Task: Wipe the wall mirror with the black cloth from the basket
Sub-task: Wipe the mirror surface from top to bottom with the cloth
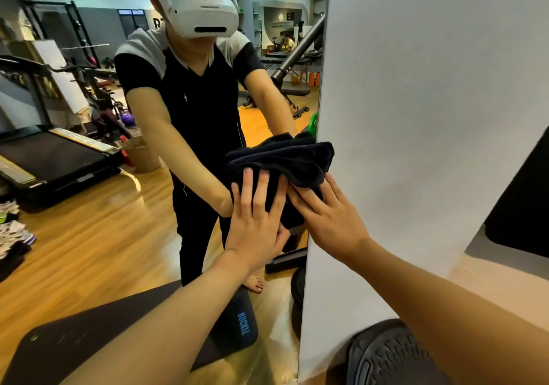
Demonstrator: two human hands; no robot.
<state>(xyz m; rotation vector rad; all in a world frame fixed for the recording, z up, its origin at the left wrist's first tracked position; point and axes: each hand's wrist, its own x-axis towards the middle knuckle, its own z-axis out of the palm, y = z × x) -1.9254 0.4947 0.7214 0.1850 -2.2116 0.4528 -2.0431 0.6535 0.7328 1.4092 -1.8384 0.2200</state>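
Note:
The wall mirror [89, 221] fills the left and middle of the head view, and its right edge meets a white wall. A bunched black cloth [300, 159] lies against the glass at that right edge. My left hand [257, 209] presses flat on the cloth's lower left with straight fingers. My right hand [329, 215] presses its lower right, fingers straight and pointing up-left. The mirror reflects a person in a white headset and both arms reaching to the cloth. No basket is plainly in view.
The white wall [430, 102] stands right of the mirror. A black ribbed object [392, 355] sits low at the right, and a dark mat [89, 340] lies at the mirror's foot. The reflection shows a treadmill, gym equipment and wooden floor.

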